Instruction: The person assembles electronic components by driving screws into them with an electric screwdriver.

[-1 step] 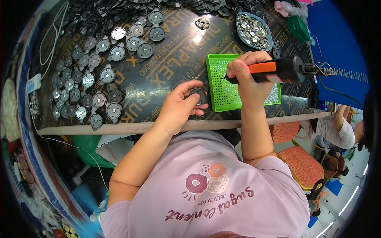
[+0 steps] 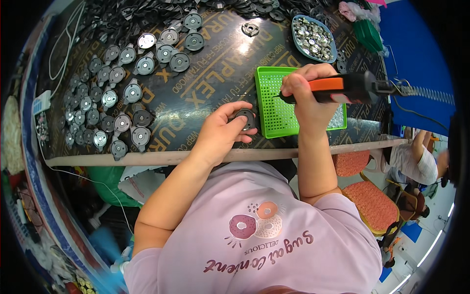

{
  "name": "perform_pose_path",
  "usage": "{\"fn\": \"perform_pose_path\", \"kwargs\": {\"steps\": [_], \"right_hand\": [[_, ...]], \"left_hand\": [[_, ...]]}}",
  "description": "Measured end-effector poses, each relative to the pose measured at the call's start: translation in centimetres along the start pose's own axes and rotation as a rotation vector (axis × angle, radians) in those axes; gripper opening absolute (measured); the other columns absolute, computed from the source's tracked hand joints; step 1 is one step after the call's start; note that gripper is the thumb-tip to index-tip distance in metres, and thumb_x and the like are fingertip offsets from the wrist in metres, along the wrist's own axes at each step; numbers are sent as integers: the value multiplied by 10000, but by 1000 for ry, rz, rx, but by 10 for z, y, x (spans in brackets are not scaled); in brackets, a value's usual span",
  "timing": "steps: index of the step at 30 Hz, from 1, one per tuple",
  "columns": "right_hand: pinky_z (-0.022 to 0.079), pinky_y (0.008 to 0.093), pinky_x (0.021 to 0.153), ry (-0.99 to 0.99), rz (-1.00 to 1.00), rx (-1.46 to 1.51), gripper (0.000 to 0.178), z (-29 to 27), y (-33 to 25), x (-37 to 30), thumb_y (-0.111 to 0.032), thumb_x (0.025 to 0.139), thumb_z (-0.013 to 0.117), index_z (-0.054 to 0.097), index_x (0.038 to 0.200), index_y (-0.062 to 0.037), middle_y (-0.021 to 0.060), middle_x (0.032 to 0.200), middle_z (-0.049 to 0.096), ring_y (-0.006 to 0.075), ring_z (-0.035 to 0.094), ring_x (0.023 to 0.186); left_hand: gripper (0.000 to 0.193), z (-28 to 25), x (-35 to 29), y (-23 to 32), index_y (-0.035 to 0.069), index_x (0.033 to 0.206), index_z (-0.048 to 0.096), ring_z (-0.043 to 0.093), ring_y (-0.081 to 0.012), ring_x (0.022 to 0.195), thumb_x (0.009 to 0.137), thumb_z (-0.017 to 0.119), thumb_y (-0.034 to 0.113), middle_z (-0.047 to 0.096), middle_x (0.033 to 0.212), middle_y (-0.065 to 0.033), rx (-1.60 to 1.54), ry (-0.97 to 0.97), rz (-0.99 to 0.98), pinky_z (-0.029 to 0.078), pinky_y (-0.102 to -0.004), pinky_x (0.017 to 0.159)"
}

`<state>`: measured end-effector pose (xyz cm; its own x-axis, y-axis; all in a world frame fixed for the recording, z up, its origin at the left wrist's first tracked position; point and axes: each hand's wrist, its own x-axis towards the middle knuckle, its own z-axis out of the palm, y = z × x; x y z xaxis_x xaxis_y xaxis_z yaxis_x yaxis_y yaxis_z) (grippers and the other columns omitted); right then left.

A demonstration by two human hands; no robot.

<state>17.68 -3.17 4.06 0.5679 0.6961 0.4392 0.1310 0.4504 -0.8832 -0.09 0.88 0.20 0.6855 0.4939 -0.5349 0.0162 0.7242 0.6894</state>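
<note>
My left hand (image 2: 221, 131) is closed round a dark round part (image 2: 248, 119), gripping it between thumb and fingers just left of the green tray. Above that tray, my right hand (image 2: 309, 100) is wrapped round a black and orange electric screwdriver (image 2: 352, 88). The tool lies nearly level, its tip pointing left over the holes of the perforated green tray (image 2: 280, 132). Small shiny pieces (image 2: 338, 117) lie in the tray's right side, partly hidden by my forearm. A coiled spring cable (image 2: 425, 91) runs off the tool's rear end.
Many round dark parts (image 2: 108, 99) cover the table's left side, with a heap of black pieces (image 2: 127, 19) behind. A blue bowl of metal discs (image 2: 313, 39) stands at the back right. One loose part (image 2: 250, 29) lies near it. Green baskets (image 2: 368, 35) sit farther right.
</note>
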Motion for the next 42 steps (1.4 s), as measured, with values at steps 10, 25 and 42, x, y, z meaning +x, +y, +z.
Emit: {"fn": "perform_pose_path", "kwargs": {"steps": [10, 25, 42], "right_hand": [[492, 337, 549, -236, 20, 455, 270, 23, -25, -10, 29, 797, 685, 437, 872, -48, 78, 664, 537, 154, 531, 545], [484, 353, 562, -348, 7, 236, 285, 33, -16, -18, -90, 814, 721, 439, 855, -75, 69, 673, 525, 179, 537, 544], [491, 345, 585, -268, -19, 106, 326, 40, -17, -28, -30, 798, 731, 422, 898, -52, 97, 707, 544, 174, 542, 578]], "left_hand": [[299, 1, 2, 2, 4, 1225, 471, 682, -197, 822, 937, 504, 74, 611, 1061, -106, 16, 10, -22, 578, -259, 644], [276, 1, 3, 2, -9, 1183, 504, 680, -165, 742, 920, 520, 70, 641, 943, -90, -8, 34, -17, 559, -249, 576], [251, 3, 5, -9, -2, 1170, 513, 658, -142, 737, 924, 505, 48, 627, 940, -80, 58, 20, 94, 534, -244, 561]]}}
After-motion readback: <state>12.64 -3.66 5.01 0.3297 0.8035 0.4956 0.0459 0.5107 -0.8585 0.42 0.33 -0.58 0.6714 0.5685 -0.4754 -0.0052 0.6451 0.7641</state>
